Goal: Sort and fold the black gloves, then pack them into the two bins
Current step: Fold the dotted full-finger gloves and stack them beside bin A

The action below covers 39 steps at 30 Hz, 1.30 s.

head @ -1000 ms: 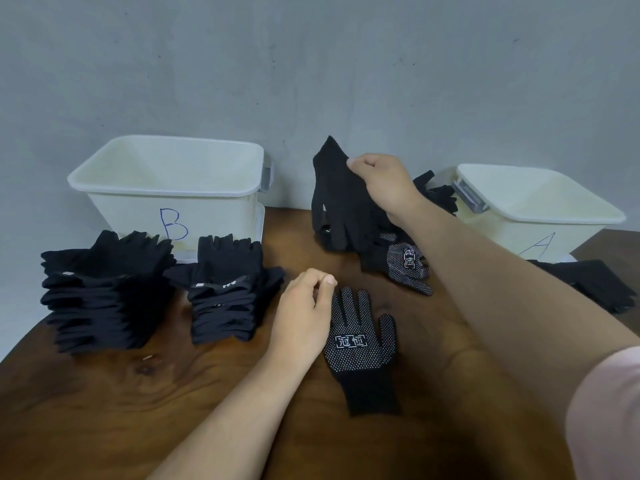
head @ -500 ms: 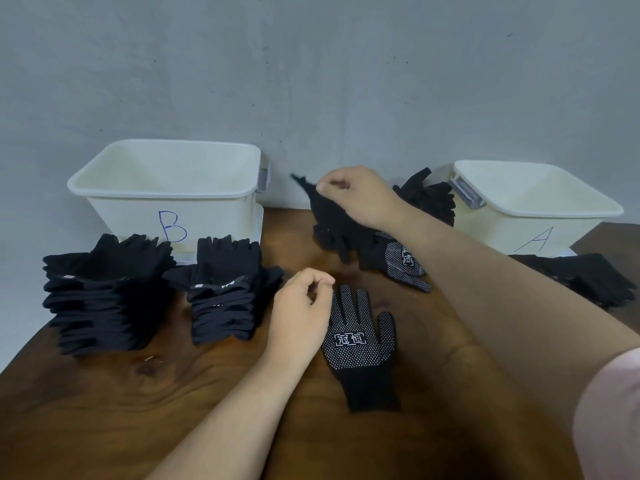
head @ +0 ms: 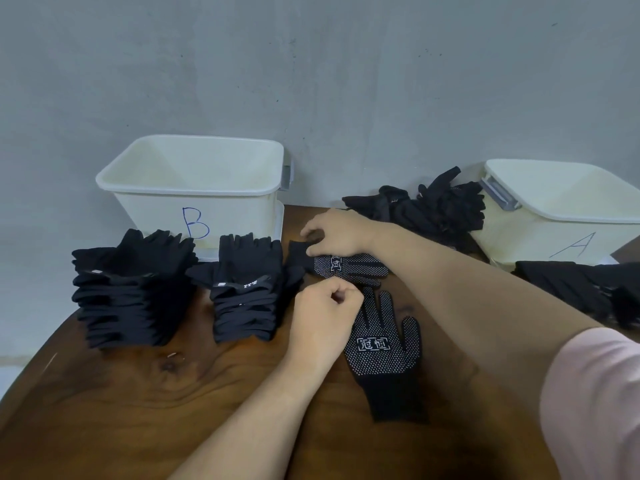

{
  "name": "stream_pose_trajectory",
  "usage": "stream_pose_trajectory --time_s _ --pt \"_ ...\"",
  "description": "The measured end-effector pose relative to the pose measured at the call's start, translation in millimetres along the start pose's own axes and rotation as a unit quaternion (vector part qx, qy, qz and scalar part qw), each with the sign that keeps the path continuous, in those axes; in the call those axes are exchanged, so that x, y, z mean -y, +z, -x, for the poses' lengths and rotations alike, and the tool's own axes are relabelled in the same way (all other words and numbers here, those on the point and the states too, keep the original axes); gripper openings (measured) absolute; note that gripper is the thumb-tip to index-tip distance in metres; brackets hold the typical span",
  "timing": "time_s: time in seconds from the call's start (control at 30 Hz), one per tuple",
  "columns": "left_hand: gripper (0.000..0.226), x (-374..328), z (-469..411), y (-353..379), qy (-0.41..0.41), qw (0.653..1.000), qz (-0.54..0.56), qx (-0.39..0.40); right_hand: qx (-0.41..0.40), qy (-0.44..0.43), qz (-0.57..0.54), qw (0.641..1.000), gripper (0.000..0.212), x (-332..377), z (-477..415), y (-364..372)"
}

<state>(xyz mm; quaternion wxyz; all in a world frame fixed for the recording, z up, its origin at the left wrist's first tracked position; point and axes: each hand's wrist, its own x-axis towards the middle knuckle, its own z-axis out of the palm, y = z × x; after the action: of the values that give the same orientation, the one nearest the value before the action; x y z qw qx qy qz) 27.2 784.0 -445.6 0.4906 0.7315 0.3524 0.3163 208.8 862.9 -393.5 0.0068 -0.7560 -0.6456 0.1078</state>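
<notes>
A black glove with white dots (head: 381, 344) lies flat, palm up, fingers pointing away, in the middle of the wooden table (head: 121, 410). My left hand (head: 325, 317) rests beside its fingertips with the fingers curled into a fist and holds nothing that I can see. Just behind it, a second dotted glove (head: 356, 268) lies sideways, and my right hand (head: 336, 233) pinches its cuff end. White bin B (head: 194, 188) stands at the back left, white bin A (head: 561, 209) at the back right; both look empty.
Two stacks of folded black gloves (head: 128, 289) (head: 242, 292) stand in front of bin B. A loose heap of gloves (head: 433, 209) lies against the wall between the bins. More black gloves (head: 581, 289) lie in front of bin A. The table's curved edge runs at the left.
My right hand has come down and to the left from the heap with a dotted glove and laid it sideways behind the flat one. My left hand has hardly moved.
</notes>
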Motion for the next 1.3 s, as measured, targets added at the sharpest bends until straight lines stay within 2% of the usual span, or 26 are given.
stream_pose_trajectory --time_s 0.1,0.23,0.27,0.43,0.57,0.7,0.83,0.93,1.07,1.3 --pt "0.017 -2 0 -1 -0.006 1.0 -0.006 0.0 -0.001 -0.008 0.016 1.0 0.044 6 -4 4" --pt "0.017 -3 0 -2 -0.006 1.0 -0.007 -0.008 -0.016 -0.016 -0.083 0.996 0.009 0 -1 0" --pt "0.018 -4 1 -2 -0.004 1.0 -0.007 -0.011 -0.025 -0.012 -0.114 0.993 0.006 -3 2 -3" --pt "0.012 -3 4 -1 0.027 1.0 -0.006 -0.013 -0.145 0.001 -0.174 0.974 0.016 -19 38 -36" --pt "0.013 -2 8 0 0.074 0.996 -0.051 0.008 -0.219 0.028 -0.294 0.93 0.031 -33 74 -60" --pt "0.019 0 13 7 0.109 0.984 -0.136 0.036 -0.251 0.02 -0.396 0.883 0.036 -36 108 -76" --pt "0.017 -1 23 14 0.161 0.962 -0.207 0.076 -0.262 0.023 -0.447 0.855 0.031 -34 131 -79" --pt "0.016 -2 27 17 0.21 0.949 -0.225 0.065 -0.261 0.032 -0.459 0.849 0.032 -33 139 -74" --pt "0.018 -3 35 8 0.197 0.957 -0.215 0.015 -0.269 0.035 -0.461 0.845 0.036 -29 149 -67" --pt "0.018 2 32 -17 0.084 0.98 -0.176 -0.022 -0.285 0.042 -0.44 0.851 0.033 -28 163 -41"
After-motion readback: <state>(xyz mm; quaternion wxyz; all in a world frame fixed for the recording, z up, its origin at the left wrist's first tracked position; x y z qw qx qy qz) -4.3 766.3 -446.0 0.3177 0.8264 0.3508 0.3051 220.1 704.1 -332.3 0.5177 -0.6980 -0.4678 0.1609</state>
